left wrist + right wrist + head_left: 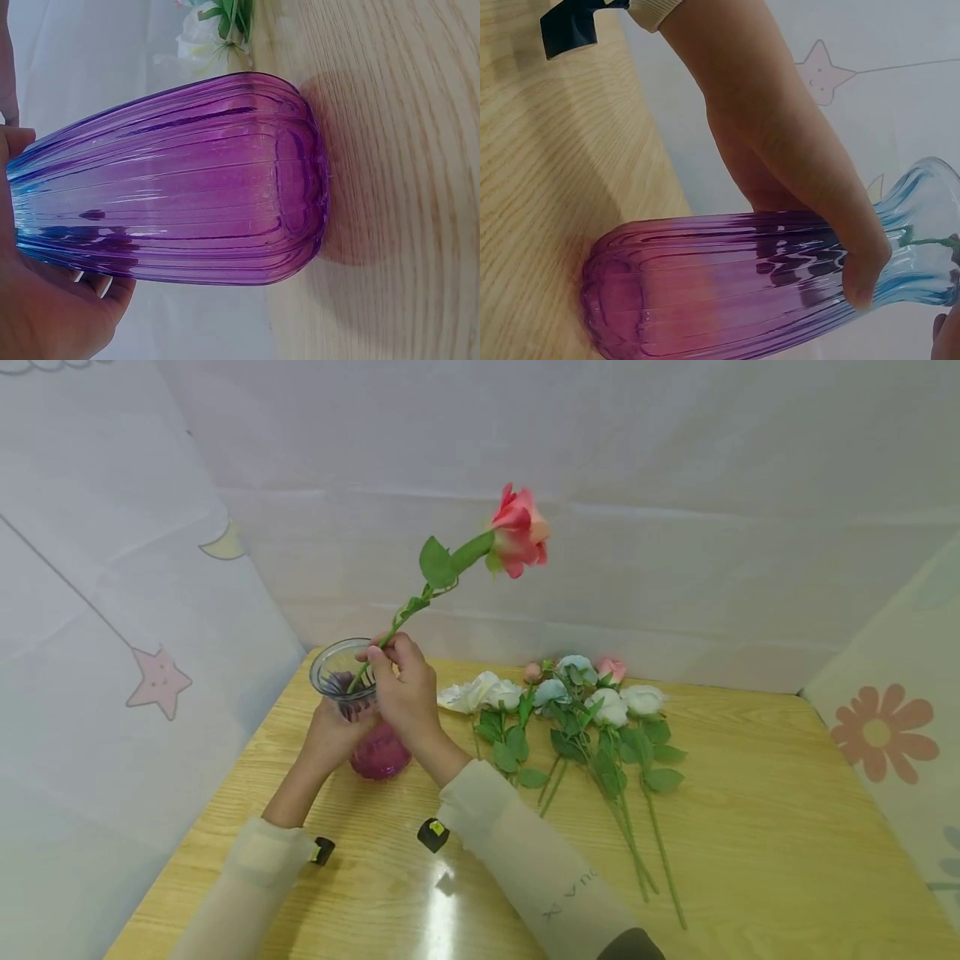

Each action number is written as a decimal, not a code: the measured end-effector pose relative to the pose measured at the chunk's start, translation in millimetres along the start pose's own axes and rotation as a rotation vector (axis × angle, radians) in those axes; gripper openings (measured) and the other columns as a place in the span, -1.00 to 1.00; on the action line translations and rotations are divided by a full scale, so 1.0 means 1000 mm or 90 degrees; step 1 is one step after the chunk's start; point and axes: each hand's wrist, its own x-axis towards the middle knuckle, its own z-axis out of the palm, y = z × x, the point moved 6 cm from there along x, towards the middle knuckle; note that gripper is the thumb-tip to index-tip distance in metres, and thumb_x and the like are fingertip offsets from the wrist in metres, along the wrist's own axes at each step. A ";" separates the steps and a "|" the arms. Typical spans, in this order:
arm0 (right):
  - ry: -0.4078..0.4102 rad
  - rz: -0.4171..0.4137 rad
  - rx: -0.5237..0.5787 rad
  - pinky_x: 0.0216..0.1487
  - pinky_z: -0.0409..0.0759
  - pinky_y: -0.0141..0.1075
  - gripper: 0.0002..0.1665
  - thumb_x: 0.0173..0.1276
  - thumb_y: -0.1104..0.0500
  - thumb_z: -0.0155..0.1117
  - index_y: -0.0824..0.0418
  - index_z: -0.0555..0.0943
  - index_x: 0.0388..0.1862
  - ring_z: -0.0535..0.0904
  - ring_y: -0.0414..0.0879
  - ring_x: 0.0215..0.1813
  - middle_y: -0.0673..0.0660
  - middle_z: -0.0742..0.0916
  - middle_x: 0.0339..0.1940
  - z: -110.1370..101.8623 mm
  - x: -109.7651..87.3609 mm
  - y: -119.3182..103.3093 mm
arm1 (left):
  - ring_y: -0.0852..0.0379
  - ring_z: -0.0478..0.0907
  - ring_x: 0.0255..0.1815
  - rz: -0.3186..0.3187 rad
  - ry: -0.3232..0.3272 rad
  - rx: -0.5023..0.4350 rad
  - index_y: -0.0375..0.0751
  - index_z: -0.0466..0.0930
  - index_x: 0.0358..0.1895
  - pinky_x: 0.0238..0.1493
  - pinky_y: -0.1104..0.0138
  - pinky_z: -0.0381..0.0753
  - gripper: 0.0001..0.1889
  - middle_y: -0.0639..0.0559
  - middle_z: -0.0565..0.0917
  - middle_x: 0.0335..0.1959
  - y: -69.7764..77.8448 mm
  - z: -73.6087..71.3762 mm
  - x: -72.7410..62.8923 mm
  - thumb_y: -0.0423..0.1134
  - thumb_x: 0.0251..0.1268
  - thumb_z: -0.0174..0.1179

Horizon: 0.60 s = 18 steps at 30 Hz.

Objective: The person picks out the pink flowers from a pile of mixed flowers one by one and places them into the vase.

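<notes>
A glass vase (381, 753), purple below and bluish at its flared rim, stands upright on the wooden table. My left hand (333, 735) grips it around the upper part, with the thumb across the near side in the right wrist view. Between the thumb and fingers of my right hand (411, 693) is the green stem of a pink rose (520, 531). The bloom points up and to the right, well above the vase. Inside the vase mouth, the lower stem (928, 241) shows through the clear glass.
Right of the vase, several flowers lie on the table (750, 793): white roses (608, 707), blue flowers (552, 693) and a pink rose (611, 671), their stems toward the near edge. A pale cloth wall (675, 585) rises behind the table.
</notes>
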 end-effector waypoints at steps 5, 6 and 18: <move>-0.072 -0.009 -0.131 0.19 0.55 -0.18 -0.78 0.61 0.08 0.06 0.13 0.63 -0.08 0.58 -0.12 0.17 0.00 0.74 -0.09 0.007 0.001 -0.006 | -0.12 0.52 0.09 0.027 0.003 0.003 -0.35 0.22 0.39 0.14 0.03 0.52 -0.29 -0.29 0.57 0.05 0.000 0.000 0.000 -0.17 0.27 0.34; -0.085 -0.017 -0.153 0.17 0.57 -0.18 -0.76 0.62 0.08 0.05 0.14 0.63 -0.09 0.59 -0.10 0.15 0.02 0.73 -0.09 0.008 0.001 -0.007 | -0.11 0.52 0.08 0.029 0.005 0.008 -0.35 0.22 0.39 0.14 0.05 0.52 -0.28 -0.28 0.58 0.05 -0.001 -0.001 0.000 -0.17 0.27 0.34; -0.232 -0.060 -0.558 0.60 0.15 -0.09 -0.43 0.69 -0.05 -0.24 0.16 0.73 0.00 0.27 0.06 0.54 0.11 0.56 0.39 0.022 0.000 -0.018 | -0.28 0.35 0.44 0.026 0.006 0.041 -0.34 0.14 0.50 0.47 -0.11 0.31 -0.22 -0.36 0.44 0.36 -0.002 -0.002 -0.001 -0.23 0.28 0.30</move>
